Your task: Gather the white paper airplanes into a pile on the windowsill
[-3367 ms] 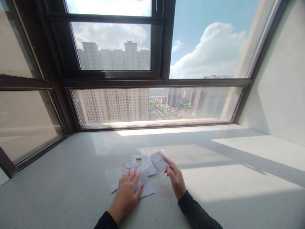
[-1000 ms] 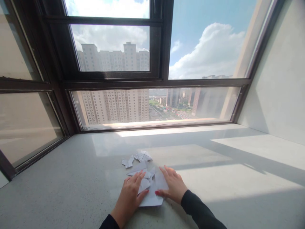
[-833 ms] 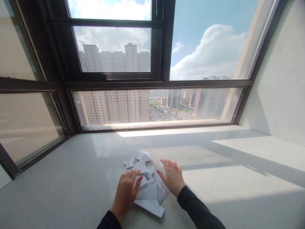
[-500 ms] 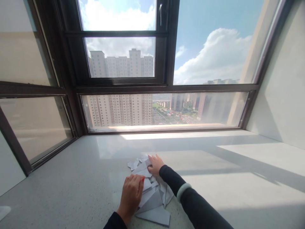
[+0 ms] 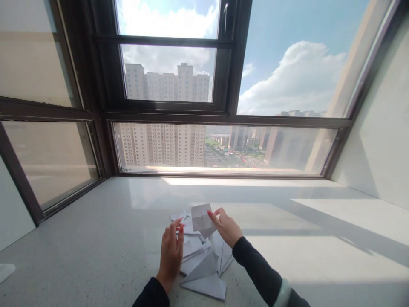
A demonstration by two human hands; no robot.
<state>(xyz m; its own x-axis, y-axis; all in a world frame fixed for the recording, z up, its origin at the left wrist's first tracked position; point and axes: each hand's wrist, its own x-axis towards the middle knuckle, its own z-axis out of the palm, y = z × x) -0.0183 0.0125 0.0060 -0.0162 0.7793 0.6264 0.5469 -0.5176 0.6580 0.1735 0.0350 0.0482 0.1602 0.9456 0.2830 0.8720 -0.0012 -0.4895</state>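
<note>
My right hand (image 5: 226, 226) pinches a folded piece of white paper (image 5: 198, 216) between thumb and fingers, raised over a heap of papers. My left hand (image 5: 172, 247) hovers at the heap's left edge, its fingers bent and apart, with nothing visible in them. Beneath both hands lies the heap of folded white papers (image 5: 196, 261), loosely overlapping. A larger folded paper with a pointed shape (image 5: 206, 286) is at its near end. Smaller scraps (image 5: 179, 216) show at the far end, partly hidden behind my left fingertips.
The papers rest on a pale speckled windowsill (image 5: 96, 238), crossed by sunlight and shadow. Dark window frames (image 5: 223, 119) rise at the back and left, and a white wall (image 5: 380, 140) stands on the right. A white object (image 5: 6, 271) is cut off at the left edge.
My right hand has lifted a folded paper from the heap and drawn it right and nearer. My left hand has shifted slightly left, its fingers opening. The view has tilted slightly.
</note>
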